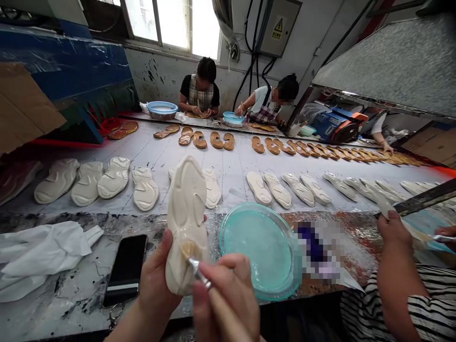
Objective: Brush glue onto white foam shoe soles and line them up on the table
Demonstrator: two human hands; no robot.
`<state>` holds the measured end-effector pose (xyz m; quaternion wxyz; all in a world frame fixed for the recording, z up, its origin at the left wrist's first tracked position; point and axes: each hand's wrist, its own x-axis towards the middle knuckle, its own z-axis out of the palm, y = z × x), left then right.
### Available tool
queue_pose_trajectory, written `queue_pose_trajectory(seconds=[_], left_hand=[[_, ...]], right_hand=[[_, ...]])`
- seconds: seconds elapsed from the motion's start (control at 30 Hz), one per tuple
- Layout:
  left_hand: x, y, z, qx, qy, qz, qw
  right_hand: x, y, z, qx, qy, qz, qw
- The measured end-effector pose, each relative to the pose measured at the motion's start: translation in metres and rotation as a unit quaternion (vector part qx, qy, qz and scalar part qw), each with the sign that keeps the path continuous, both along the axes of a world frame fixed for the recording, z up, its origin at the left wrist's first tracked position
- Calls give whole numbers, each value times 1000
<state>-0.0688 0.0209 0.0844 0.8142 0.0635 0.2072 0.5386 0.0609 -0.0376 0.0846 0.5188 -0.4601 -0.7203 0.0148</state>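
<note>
A cream-white shoe sole point(188, 204) is held upright in my left hand point(156, 275), its glossy wet face turned towards me. My right hand point(228, 289) grips a paintbrush point(199, 270) by its wooden handle. The pale bristles press against the lower part of the sole. Right of the sole stands a round turquoise basin point(228, 251) with milky liquid in it. More cream-white soles point(114, 178) lie in a row on the white belt point(235, 164) beyond my hands.
A phone point(125, 268) and a crumpled white cloth point(46, 251) lie on the stained table edge at left. Tan soles point(223, 141) line the belt's far side, where two people work with brushes. At right, a co-worker's hand point(395, 230) holds a pale sole.
</note>
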Motion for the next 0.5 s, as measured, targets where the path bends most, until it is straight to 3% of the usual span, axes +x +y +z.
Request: queue_pose_trajectory(seconds=[0.17, 0.37, 0.5], left_hand=[[-6, 6, 10, -33, -6, -52, 998], [-8, 7, 23, -54, 28, -28, 998], [-17, 9, 25, -34, 40, -55, 997]], right_hand=[[-12, 1, 9, 16, -8, 7, 1000], [-22, -9, -2, 12, -2, -4, 1000], [-28, -12, -9, 87, 37, -18, 995]])
